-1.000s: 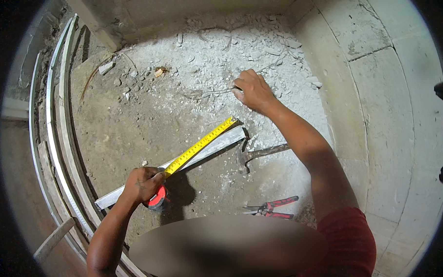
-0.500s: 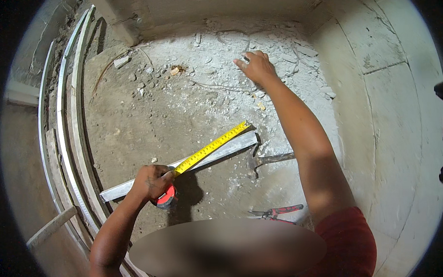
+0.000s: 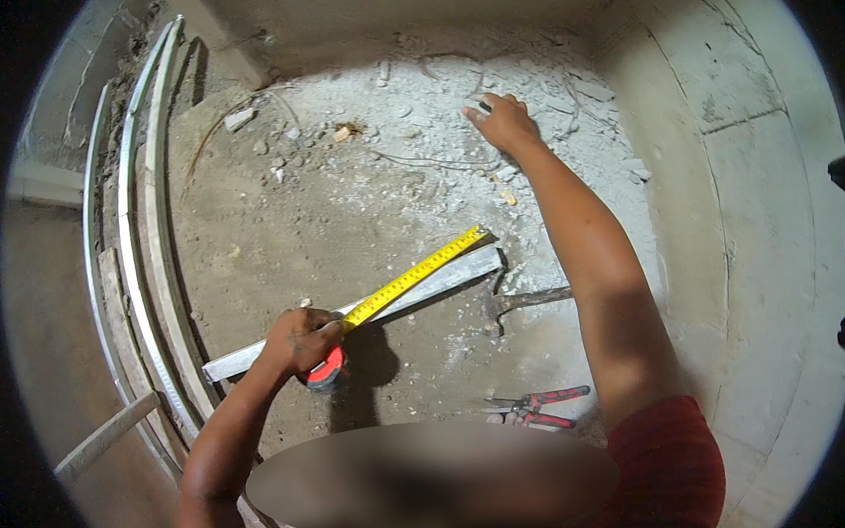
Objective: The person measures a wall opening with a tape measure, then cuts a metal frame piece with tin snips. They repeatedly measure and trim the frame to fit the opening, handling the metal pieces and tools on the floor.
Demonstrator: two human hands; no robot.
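Observation:
My left hand [image 3: 304, 341] is wrapped around a red and black tape measure [image 3: 326, 370]. Its yellow blade [image 3: 414, 278] runs out to the upper right, above a whitish, dusty metal profile [image 3: 455, 274] lying on the ground. Farther off, my right hand [image 3: 503, 123] is over pale rubble, with thumb and forefinger drawn together around a small dark thing too small to name. A hammer [image 3: 526, 300] lies just past the profile's right end, its handle partly under my right forearm. Nearer to me are red-handled snips [image 3: 535, 409].
Long metal profiles [image 3: 127, 200] and a wooden strip [image 3: 122, 312] line the left side. White broken debris [image 3: 416, 92] covers the far ground. A block wall [image 3: 746, 206] rises on the right, and a post [image 3: 217, 43] stands at the far left.
The whole view has shifted slightly, moving the scene a little rightward. My right hand's fingers are closer together around the small dark thing. My left hand keeps its hold on the tape measure.

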